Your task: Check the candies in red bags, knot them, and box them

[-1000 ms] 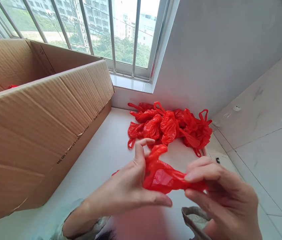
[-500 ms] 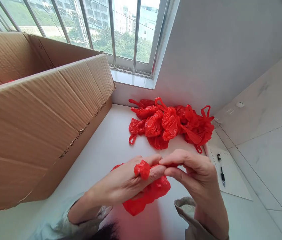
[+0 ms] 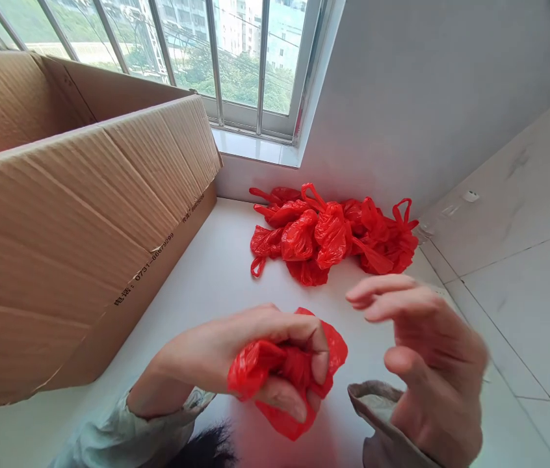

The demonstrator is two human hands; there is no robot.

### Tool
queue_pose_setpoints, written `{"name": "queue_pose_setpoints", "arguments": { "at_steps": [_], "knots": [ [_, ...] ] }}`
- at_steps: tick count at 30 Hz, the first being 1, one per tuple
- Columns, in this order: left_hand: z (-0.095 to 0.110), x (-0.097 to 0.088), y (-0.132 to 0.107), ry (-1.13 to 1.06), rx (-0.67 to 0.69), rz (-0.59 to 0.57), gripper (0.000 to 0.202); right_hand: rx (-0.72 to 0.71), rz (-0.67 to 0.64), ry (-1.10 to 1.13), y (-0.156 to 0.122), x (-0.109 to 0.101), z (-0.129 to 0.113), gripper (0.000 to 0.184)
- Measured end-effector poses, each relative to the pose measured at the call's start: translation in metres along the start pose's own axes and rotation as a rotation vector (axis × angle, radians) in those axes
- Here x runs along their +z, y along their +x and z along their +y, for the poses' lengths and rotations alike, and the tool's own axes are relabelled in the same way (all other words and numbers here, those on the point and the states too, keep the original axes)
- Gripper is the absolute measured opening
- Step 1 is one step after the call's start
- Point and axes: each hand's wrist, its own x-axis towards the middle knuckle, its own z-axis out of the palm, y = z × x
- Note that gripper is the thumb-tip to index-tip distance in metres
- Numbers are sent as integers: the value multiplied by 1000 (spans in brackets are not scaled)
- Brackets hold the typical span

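Observation:
My left hand point(image 3: 255, 344) is closed around a red plastic bag point(image 3: 294, 370), its fingers and thumb wrapped about the gathered middle. Crumpled ends of the bag stick out on both sides of the grip and below it. To the right, my right hand point(image 3: 431, 357) is apart from the bag, with thumb and fingers spread and nothing between them. Beyond both hands lies a pile of several red plastic bags point(image 3: 333, 234), bunched up, some with handle loops standing up.
A big open cardboard box point(image 3: 109, 227) takes up the left side of the white tabletop point(image 3: 197, 273). Behind are a barred window point(image 3: 236, 65) and a grey wall point(image 3: 402, 97). Marble-look tiles point(image 3: 523, 292) run along the right. My right hand covers most of the paper there.
My right hand has let go of the bag and moved right, its fingers opening. My left hand has turned and now wraps round the bag's middle.

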Motion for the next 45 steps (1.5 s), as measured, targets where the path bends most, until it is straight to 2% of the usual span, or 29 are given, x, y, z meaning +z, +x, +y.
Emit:
{"name": "queue_pose_setpoints", "arguments": {
  "at_steps": [1,3,5,7,9,10,12,14,17,19,21,25,28,30,33,38,42,45],
  "knots": [
    [1,1,-3,101,-4,-47,18,66,-63,74,3,2,5,37],
    [4,3,-9,359,37,-68,15,175,-278,258,8,8,13,57],
    [6,7,-14,687,103,75,17,277,-437,322,13,15,19,55],
    [8,12,-14,940,167,330,20,337,-438,291,16,21,23,40],
    [8,16,-10,971,203,538,22,342,-429,269,18,24,28,36],
    [8,16,-6,917,215,592,21,321,-436,271,18,25,31,39],
    [6,15,0,801,218,622,17,232,-435,233,17,24,34,41],
    [3,11,1,865,265,614,17,118,-372,67,14,20,34,33],
    [4,5,-9,1203,344,579,28,-34,-320,-300,9,12,28,26],
    [8,3,-18,1340,283,519,32,-98,-354,-399,7,6,22,25],
    [12,3,-26,1341,204,448,31,-103,-392,-366,8,-1,18,24],
    [16,4,-35,1245,121,324,32,-47,-421,-323,12,-20,27,26],
    [16,-5,-46,1091,-6,280,30,1,-326,-414,12,-39,49,25],
    [16,-14,-56,999,-57,278,27,84,-233,-488,10,-51,65,24],
    [16,-25,-70,969,-130,268,27,197,-184,-523,6,-63,81,24],
    [13,-35,-76,964,-218,238,33,287,-249,-514,4,-64,85,25],
    [5,-43,-73,943,-218,243,35,358,-280,-554,8,-53,88,26],
    [-5,-47,-66,968,-283,268,35,488,-349,-615,11,-43,94,29]
  ]
}}
